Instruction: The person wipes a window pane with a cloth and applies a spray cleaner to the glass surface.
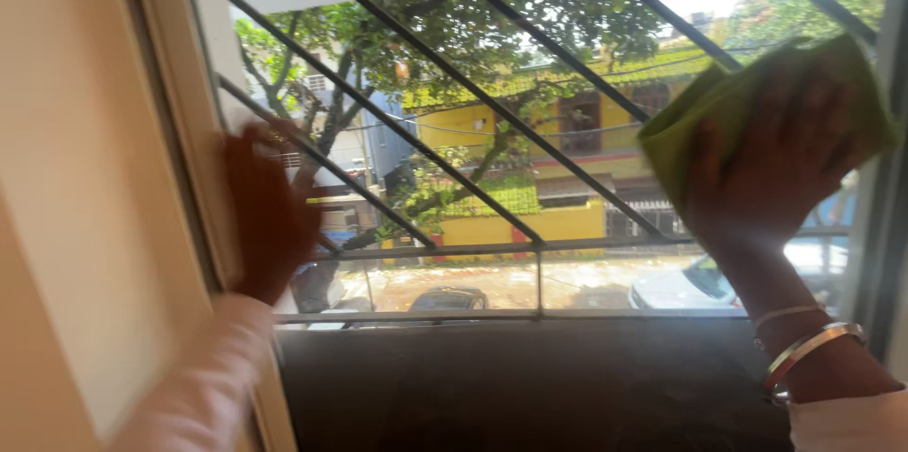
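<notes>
Far left: cream wall (pixel 66 178), then the pale window frame (pixel 180 130) slanting down to the dark sill (pixel 530 376).

Next, left hand (pixel 270 211), blurred, raised flat with fingers up, resting at the frame's inner edge where the glass pane (pixel 473 83) begins; clasping nothing, palm open against the surface, white sleeve (pixel 203 386) below the wrist.

Middle: through the glass, dark diagonal grille bars (pixel 454 164) crossing the view, meeting a horizontal bar low down. Beyond them, green trees (pixel 492 26) and a yellow building (pixel 530 126) with a red band; no packages, containers or readable signs visible. Lower down, parked cars (pixel 449 299) on a street.

Right: right hand (pixel 780 168) spread flat, palm pressed forward onto a folded green cloth (pixel 705 121). Cloth trapped between palm and pane, sticking out past the fingers to the left and above; held by pressure of the open hand rather than by a clenched fist. Silver bangles (pixel 804 348) around that wrist, a white cuff at the bottom corner. Dark vertical frame edge at far right.
</notes>
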